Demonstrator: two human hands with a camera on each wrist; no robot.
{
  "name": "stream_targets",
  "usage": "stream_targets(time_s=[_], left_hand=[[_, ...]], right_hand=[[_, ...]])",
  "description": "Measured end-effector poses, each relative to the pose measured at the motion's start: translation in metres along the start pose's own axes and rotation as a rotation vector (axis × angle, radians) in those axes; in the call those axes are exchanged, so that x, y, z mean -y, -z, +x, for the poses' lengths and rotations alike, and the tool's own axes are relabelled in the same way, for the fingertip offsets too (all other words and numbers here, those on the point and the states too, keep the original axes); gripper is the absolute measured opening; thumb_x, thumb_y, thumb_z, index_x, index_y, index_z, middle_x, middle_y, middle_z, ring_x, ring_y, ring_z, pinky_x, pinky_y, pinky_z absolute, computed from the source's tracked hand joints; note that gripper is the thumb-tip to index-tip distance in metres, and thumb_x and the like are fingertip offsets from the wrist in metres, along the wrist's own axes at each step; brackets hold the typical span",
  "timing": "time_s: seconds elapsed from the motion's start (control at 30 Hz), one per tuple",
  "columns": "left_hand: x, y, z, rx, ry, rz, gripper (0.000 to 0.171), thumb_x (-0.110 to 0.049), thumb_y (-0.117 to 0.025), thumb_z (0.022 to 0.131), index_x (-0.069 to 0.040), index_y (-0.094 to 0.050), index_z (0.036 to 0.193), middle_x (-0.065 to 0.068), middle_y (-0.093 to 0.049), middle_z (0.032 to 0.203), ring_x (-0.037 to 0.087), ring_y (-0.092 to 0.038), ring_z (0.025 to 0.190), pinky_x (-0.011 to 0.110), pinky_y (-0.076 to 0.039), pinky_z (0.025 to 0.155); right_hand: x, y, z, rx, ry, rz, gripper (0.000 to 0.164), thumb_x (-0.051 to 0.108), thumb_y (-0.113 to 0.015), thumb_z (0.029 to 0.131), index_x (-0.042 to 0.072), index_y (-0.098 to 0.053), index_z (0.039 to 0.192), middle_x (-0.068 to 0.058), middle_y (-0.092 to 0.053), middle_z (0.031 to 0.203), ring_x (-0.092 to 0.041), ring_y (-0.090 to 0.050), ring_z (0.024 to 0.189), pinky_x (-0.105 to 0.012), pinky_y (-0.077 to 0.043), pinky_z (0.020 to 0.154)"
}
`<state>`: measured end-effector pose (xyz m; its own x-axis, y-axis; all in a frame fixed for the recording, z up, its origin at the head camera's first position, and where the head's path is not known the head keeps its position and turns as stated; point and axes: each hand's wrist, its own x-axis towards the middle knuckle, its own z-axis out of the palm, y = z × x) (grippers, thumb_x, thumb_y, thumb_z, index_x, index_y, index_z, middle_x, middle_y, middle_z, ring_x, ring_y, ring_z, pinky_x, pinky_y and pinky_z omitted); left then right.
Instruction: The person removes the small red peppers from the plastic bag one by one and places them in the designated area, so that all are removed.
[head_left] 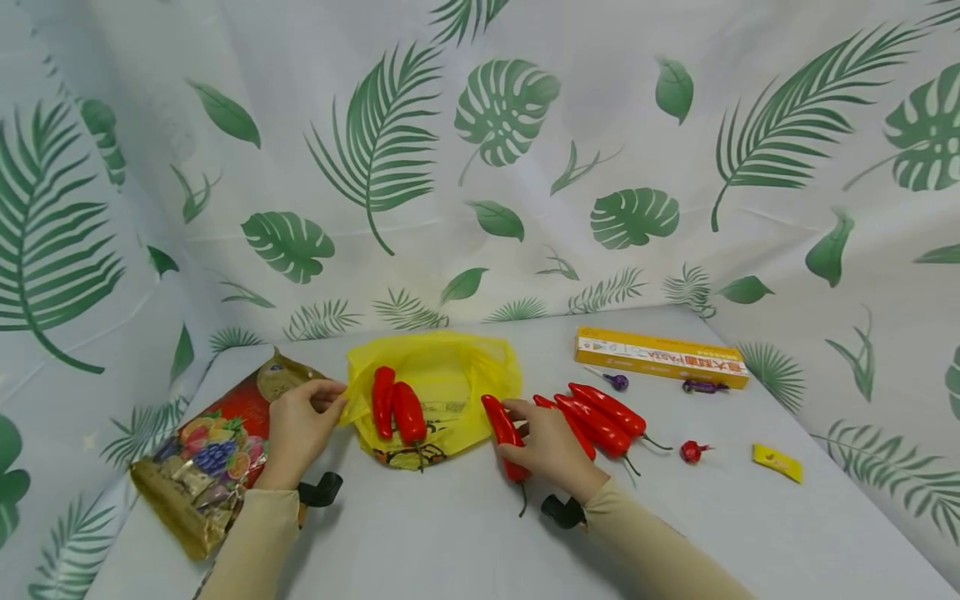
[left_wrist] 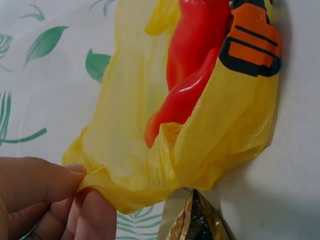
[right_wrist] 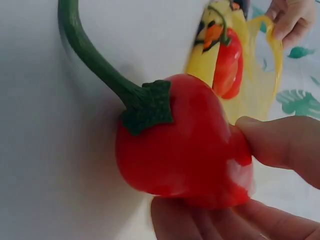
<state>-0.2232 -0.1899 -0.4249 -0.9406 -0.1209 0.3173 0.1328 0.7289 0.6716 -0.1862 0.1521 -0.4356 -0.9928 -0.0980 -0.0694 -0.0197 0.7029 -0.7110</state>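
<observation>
A red pepper [head_left: 501, 423], its green cap [right_wrist: 150, 107] clearest in the right wrist view, is gripped by the right hand [head_left: 553, 447] close by the yellow bag [head_left: 493, 367]. The left hand [head_left: 302, 429] pinches the bag; two peppers [head_left: 408, 414] lie in or on it — I cannot tell which.

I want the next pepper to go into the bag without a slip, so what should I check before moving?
1. Left hand pinching the edge of the yellow bag: ok.
2. Bag mouth spread open: ok, the right wrist view shows a gap.
3. Right hand gripping the held pepper, thumb and fingers on opposite sides: ok.
4. Held pepper raised off the table: cannot tell.
5. Three loose peppers away from the bag mouth: ok, they lie on the right hand's far side.
</observation>
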Motion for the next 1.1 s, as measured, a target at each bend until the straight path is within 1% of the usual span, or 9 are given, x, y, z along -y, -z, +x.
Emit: stream_targets(time_s=[0.2, 0.27, 0.37, 0.47, 0.57, 0.63, 0.8, 0.93, 1.1], left_hand=[[-0.001, 0.0, -0.001, 0.013, 0.01, -0.002, 0.016, -0.011, -0.076, 0.093, -0.004, -0.078, 0.107, 0.015, -0.077, 0.097, 0.026, -0.07, 0.084, 0.017, -0.05, 0.066], [-0.002, 0.0, -0.001, 0.016, 0.013, -0.003, 0.016, -0.01, -0.076, 0.093, -0.003, -0.078, 0.107, 0.016, -0.077, 0.097, 0.026, -0.07, 0.084, 0.016, -0.05, 0.065], [-0.003, 0.0, -0.001, 0.019, 0.014, -0.003, 0.016, -0.01, -0.076, 0.093, -0.003, -0.078, 0.107, 0.016, -0.077, 0.097, 0.026, -0.07, 0.084, 0.016, -0.05, 0.065], [-0.003, -0.002, -0.001, 0.018, 0.013, -0.001, 0.016, -0.01, -0.076, 0.093, -0.003, -0.078, 0.107, 0.016, -0.077, 0.097, 0.026, -0.07, 0.084, 0.017, -0.05, 0.066], [-0.004, -0.003, -0.001, 0.015, 0.01, 0.004, 0.016, -0.01, -0.077, 0.093, -0.003, -0.078, 0.107, 0.016, -0.077, 0.097, 0.026, -0.07, 0.084, 0.018, -0.05, 0.066], [-0.005, -0.003, -0.001, 0.017, 0.013, 0.006, 0.017, -0.01, -0.076, 0.093, -0.003, -0.078, 0.108, 0.016, -0.077, 0.097, 0.026, -0.069, 0.084, 0.019, -0.05, 0.066], [-0.008, -0.003, -0.001, 0.023, 0.029, -0.001, 0.017, -0.01, -0.076, 0.094, -0.002, -0.077, 0.109, 0.017, -0.077, 0.098, 0.026, -0.069, 0.085, 0.018, -0.05, 0.066], [-0.009, -0.003, -0.001, 0.031, 0.036, -0.008, 0.017, -0.011, -0.075, 0.094, -0.003, -0.077, 0.109, 0.017, -0.077, 0.099, 0.026, -0.07, 0.085, 0.017, -0.05, 0.066], [-0.009, -0.001, -0.001, 0.045, 0.042, -0.015, 0.017, -0.012, -0.075, 0.095, -0.003, -0.077, 0.11, 0.018, -0.077, 0.101, 0.026, -0.07, 0.087, 0.016, -0.05, 0.066]], right_hand=[[-0.015, 0.017, -0.01, -0.052, -0.012, -0.099, 0.067, 0.018, -0.089, 0.08, 0.009, -0.064, 0.141, -0.007, -0.074, 0.12, -0.018, -0.065, 0.095, -0.034, -0.064, 0.073], [-0.019, 0.021, -0.012, -0.063, -0.006, -0.142, 0.064, 0.017, -0.089, 0.08, 0.008, -0.066, 0.139, -0.008, -0.074, 0.116, -0.019, -0.063, 0.092, -0.033, -0.063, 0.072], [-0.023, 0.026, -0.014, -0.071, -0.001, -0.194, 0.058, 0.017, -0.088, 0.081, 0.005, -0.069, 0.135, -0.009, -0.075, 0.115, -0.02, -0.062, 0.091, -0.033, -0.063, 0.074], [-0.025, 0.029, -0.015, -0.078, -0.001, -0.246, 0.055, 0.017, -0.088, 0.082, 0.003, -0.07, 0.132, -0.011, -0.075, 0.117, -0.022, -0.061, 0.093, -0.036, -0.062, 0.081], [-0.024, 0.03, -0.018, -0.08, -0.006, -0.282, 0.056, 0.018, -0.087, 0.082, 0.002, -0.069, 0.132, -0.012, -0.075, 0.12, -0.025, -0.062, 0.097, -0.041, -0.062, 0.087], [-0.023, 0.031, -0.019, -0.079, -0.008, -0.3, 0.055, 0.019, -0.087, 0.083, 0.001, -0.069, 0.132, -0.013, -0.075, 0.12, -0.026, -0.062, 0.098, -0.044, -0.062, 0.089], [-0.02, 0.032, -0.023, -0.075, -0.017, -0.33, 0.055, 0.02, -0.087, 0.083, 0.001, -0.069, 0.131, -0.012, -0.074, 0.117, -0.025, -0.063, 0.097, -0.044, -0.062, 0.088], [-0.019, 0.032, -0.024, -0.09, -0.004, -0.338, 0.055, 0.021, -0.088, 0.082, 0.001, -0.07, 0.13, -0.011, -0.075, 0.113, -0.023, -0.061, 0.093, -0.042, -0.062, 0.086], [-0.018, 0.031, -0.024, -0.107, 0.015, -0.338, 0.052, 0.021, -0.089, 0.081, 0.002, -0.072, 0.127, -0.008, -0.074, 0.105, -0.02, -0.059, 0.087, -0.036, -0.059, 0.08]])
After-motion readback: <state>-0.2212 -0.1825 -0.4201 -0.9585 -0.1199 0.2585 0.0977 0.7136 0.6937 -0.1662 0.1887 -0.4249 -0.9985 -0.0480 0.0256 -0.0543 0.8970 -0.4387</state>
